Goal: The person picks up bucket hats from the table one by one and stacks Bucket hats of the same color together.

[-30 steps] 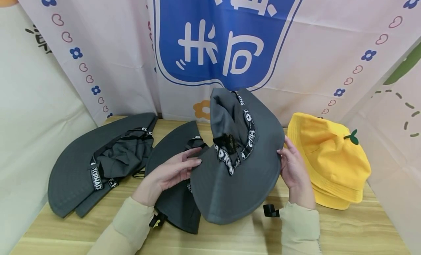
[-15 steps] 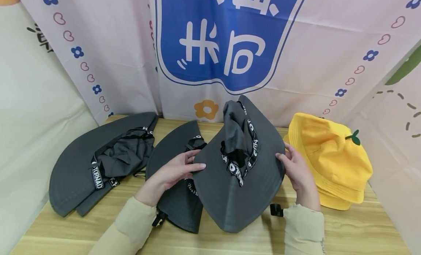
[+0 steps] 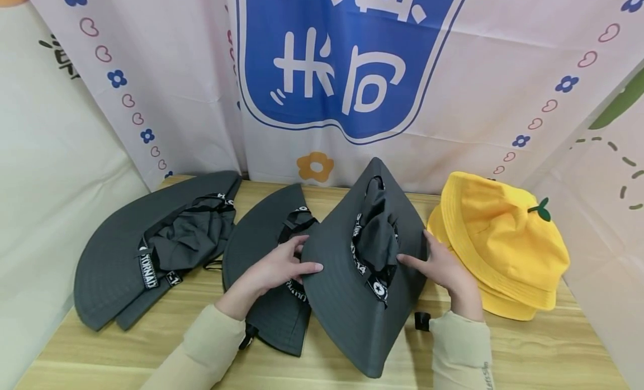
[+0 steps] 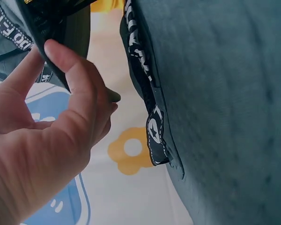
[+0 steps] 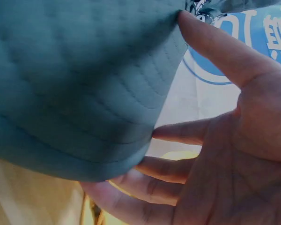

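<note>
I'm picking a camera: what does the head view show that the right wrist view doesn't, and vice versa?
Only the head view shows the left hand, the far-left grey hat and the green sprout. Only the right wrist view shows all four fingers of the right hand at the brim. Both show the held grey hat and blue sign.

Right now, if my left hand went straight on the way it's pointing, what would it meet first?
Your left hand would meet the gray hat whose brim it holds. Its crown seems next in line, though depth is hard to judge.
</note>
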